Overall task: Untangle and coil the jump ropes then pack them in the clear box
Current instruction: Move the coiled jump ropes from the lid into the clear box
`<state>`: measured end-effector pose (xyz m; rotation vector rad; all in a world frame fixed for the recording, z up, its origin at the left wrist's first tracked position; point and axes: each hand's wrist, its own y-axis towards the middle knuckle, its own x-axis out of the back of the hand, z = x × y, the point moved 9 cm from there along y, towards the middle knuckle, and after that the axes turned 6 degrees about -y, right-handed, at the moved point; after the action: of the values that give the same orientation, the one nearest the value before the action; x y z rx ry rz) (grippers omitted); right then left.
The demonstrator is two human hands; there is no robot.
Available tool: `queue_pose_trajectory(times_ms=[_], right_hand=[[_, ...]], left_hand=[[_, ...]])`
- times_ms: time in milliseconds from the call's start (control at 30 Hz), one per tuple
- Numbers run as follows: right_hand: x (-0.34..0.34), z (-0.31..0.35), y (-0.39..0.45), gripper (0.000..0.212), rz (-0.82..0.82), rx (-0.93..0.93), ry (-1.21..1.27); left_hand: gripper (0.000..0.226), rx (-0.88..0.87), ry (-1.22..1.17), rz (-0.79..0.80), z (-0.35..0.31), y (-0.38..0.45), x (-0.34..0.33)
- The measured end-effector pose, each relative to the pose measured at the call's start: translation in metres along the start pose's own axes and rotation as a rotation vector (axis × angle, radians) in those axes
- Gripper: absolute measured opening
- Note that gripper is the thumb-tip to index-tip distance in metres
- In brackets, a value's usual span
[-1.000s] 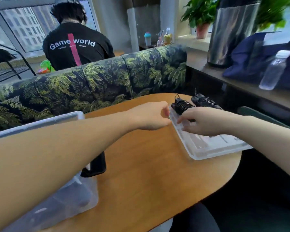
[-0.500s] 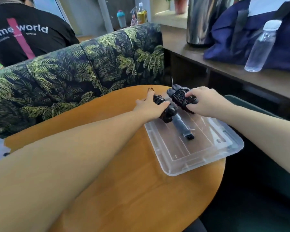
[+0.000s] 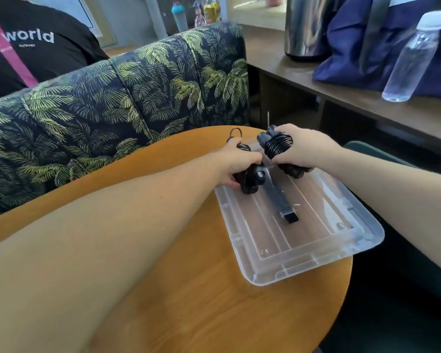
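Note:
Two black jump ropes, each wound into a tight coil around its handles, sit at the far end of a clear plastic lid [image 3: 313, 240] on the round wooden table [image 3: 194, 301]. My left hand [image 3: 233, 161] grips the left coiled rope [image 3: 251, 178]. My right hand [image 3: 304, 149] grips the right coiled rope [image 3: 278, 145] and holds it slightly above the lid. A dark flat strip [image 3: 280, 200] lies on the lid between them. The clear box itself is out of view.
A palm-print sofa [image 3: 117, 98] backs the table, with a person in a black shirt [image 3: 28, 47] behind it. To the right a wooden counter [image 3: 367, 98] holds a steel urn [image 3: 308, 26], a navy bag [image 3: 367, 47] and a clear bottle [image 3: 415, 57].
The view swung right and down, so the clear box at the left left the frame. Both hands went from reaching over the lid to gripping one coiled rope each.

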<state>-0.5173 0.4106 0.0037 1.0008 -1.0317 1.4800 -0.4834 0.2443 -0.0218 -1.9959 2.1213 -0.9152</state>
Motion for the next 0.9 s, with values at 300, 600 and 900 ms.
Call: queue_pose_trajectory(times_ms=[300, 600, 900], right_hand=[[0.009, 0.028, -0.048, 0.073, 0.038, 0.039, 0.352], [0.030, 0.137, -0.148, 0.039, 0.247, 0.172, 0.617], [0.036, 0.299, -0.236, 0.041, 0.332, 0.367, 0.535]], left_hand=[[0.064, -0.096, 0.108, 0.088, -0.004, -0.075, 0.025], [0.059, -0.155, 0.170, 0.043, 0.013, -0.198, 0.115], [0.062, -0.181, 0.169, -0.121, 0.076, -0.326, 0.253]])
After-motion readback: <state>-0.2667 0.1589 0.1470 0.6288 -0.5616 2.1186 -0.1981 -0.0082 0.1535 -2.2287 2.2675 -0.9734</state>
